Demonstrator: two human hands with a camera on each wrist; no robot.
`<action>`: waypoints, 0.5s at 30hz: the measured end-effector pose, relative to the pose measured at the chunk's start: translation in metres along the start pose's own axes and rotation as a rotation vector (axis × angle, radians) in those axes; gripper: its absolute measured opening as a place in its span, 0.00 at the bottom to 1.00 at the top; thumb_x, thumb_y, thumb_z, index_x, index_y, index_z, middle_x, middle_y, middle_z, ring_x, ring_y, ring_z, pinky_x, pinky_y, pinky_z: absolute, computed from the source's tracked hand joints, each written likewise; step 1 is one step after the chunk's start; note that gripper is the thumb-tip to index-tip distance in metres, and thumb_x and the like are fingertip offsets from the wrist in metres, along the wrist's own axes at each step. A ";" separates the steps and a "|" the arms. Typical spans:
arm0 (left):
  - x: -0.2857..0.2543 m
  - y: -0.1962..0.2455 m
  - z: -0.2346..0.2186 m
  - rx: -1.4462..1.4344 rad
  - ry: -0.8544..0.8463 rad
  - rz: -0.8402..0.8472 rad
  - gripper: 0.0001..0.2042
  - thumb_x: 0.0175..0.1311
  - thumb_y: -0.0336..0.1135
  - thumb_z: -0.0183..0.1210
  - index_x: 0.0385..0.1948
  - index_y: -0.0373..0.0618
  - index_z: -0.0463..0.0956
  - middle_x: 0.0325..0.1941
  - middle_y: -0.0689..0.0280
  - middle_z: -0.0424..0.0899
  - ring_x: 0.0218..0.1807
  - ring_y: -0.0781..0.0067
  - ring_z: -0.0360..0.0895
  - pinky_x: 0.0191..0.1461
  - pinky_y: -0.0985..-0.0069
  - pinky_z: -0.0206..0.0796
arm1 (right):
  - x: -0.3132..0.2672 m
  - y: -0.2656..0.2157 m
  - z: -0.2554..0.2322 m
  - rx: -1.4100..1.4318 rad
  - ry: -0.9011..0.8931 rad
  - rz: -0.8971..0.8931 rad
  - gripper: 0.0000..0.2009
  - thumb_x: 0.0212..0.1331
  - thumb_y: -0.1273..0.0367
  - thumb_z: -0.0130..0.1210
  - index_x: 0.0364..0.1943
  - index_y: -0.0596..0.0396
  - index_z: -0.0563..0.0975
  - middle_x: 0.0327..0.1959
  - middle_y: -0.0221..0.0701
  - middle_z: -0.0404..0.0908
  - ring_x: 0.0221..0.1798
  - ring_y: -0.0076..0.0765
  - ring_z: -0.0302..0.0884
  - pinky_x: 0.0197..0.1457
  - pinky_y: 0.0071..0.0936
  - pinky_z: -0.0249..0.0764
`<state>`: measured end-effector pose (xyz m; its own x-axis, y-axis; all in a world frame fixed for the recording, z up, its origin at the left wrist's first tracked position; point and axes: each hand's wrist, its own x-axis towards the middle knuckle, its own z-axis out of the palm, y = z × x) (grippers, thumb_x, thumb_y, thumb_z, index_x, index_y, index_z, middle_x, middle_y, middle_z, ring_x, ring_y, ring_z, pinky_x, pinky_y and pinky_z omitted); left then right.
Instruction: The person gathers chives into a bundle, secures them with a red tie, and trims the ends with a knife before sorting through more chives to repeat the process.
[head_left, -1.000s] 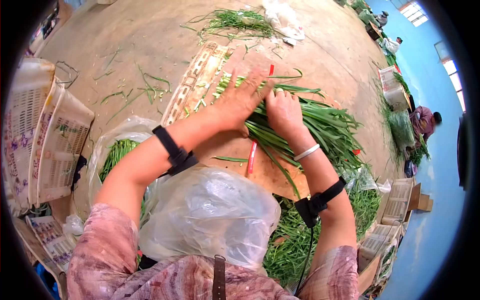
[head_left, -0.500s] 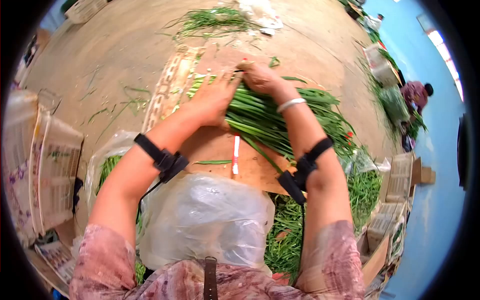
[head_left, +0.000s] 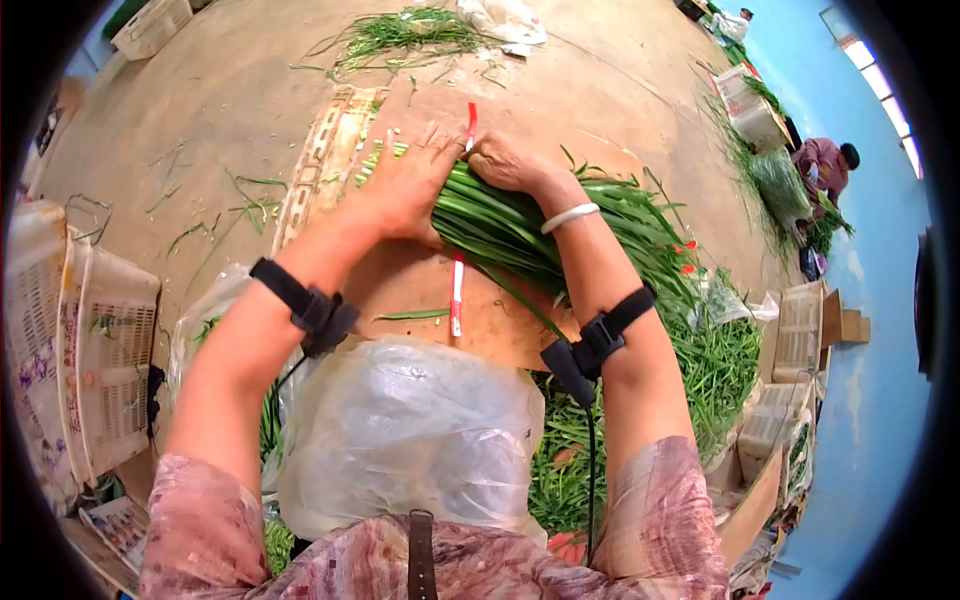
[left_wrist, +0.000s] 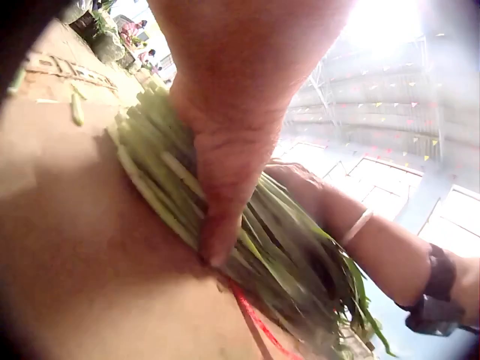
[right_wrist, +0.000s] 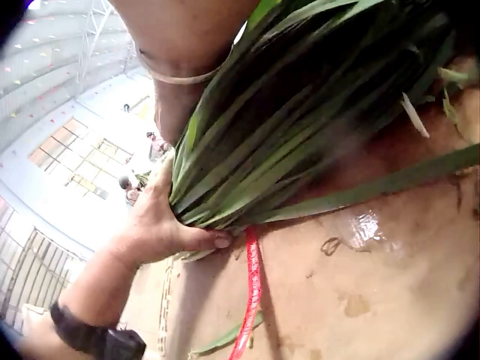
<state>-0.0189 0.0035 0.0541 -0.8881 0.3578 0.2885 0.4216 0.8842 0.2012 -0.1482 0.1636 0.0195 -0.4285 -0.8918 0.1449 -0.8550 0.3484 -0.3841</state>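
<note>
A thick bundle of garlic chives point(head_left: 500, 225) lies across a brown board point(head_left: 400, 290), pale cut stems at the left and leaves spreading right. My left hand point(head_left: 408, 190) grips it near the stem end, fingers stretched over the top and thumb point(left_wrist: 221, 236) down the near side. Beside it, at the bundle's far edge, my right hand point(head_left: 510, 165) has its fingers curled against the leaves; its fingertips are hidden. A red tape strip point(head_left: 457, 300) runs beneath the bundle, its far end showing beyond the hands. In the right wrist view the same tape point(right_wrist: 251, 292) emerges beside the left thumb.
A pale slotted plastic strip point(head_left: 320, 160) borders the board's left side. Clear plastic point(head_left: 410, 430) covers the lap, with loose greens point(head_left: 720, 370) at the right. Crates point(head_left: 110, 340) stand at the left. Another person point(head_left: 825, 170) sits by the blue wall.
My right hand has moved to the bundle's far edge, close to the tape and left hand. My left hand keeps its grip on the stems. The head view has shifted.
</note>
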 end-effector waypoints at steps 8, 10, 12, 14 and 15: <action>0.018 -0.004 -0.008 -0.105 -0.382 -0.040 0.50 0.23 0.50 0.72 0.57 0.47 0.57 0.56 0.57 0.68 0.58 0.52 0.65 0.64 0.43 0.44 | -0.014 -0.094 -0.043 -0.320 0.004 0.526 0.10 0.49 0.71 0.45 0.29 0.60 0.78 0.33 0.47 0.79 0.38 0.54 0.76 0.41 0.44 0.72; 0.016 -0.003 -0.007 -0.048 -0.309 -0.014 0.40 0.24 0.46 0.72 0.46 0.44 0.63 0.47 0.54 0.73 0.53 0.51 0.69 0.55 0.56 0.59 | -0.020 -0.110 -0.036 -0.402 0.264 0.438 0.09 0.47 0.73 0.48 0.32 0.60 0.77 0.35 0.44 0.78 0.37 0.46 0.78 0.39 0.42 0.73; 0.015 -0.008 0.002 -0.047 -0.178 0.056 0.39 0.23 0.47 0.72 0.45 0.44 0.64 0.46 0.53 0.73 0.52 0.51 0.69 0.55 0.57 0.60 | -0.040 -0.122 -0.036 -0.329 0.412 0.362 0.08 0.48 0.73 0.48 0.32 0.59 0.77 0.34 0.42 0.77 0.34 0.46 0.77 0.38 0.43 0.73; 0.018 -0.006 -0.004 -0.057 -0.346 -0.020 0.45 0.22 0.49 0.72 0.51 0.46 0.61 0.51 0.56 0.71 0.56 0.53 0.66 0.61 0.45 0.50 | -0.074 -0.132 -0.053 -0.140 0.665 0.372 0.07 0.51 0.72 0.48 0.32 0.59 0.76 0.34 0.43 0.78 0.35 0.47 0.78 0.38 0.41 0.73; 0.018 -0.006 -0.004 -0.061 -0.345 -0.015 0.45 0.22 0.49 0.72 0.51 0.46 0.61 0.51 0.56 0.71 0.56 0.53 0.66 0.61 0.45 0.50 | -0.093 -0.134 -0.064 -0.071 0.717 0.488 0.07 0.52 0.72 0.50 0.32 0.59 0.76 0.32 0.43 0.79 0.34 0.44 0.79 0.37 0.38 0.74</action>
<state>-0.0369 0.0032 0.0619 -0.8992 0.4350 -0.0465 0.4093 0.8741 0.2616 -0.0126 0.2189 0.1161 -0.8118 -0.2496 0.5279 -0.5341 0.6829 -0.4984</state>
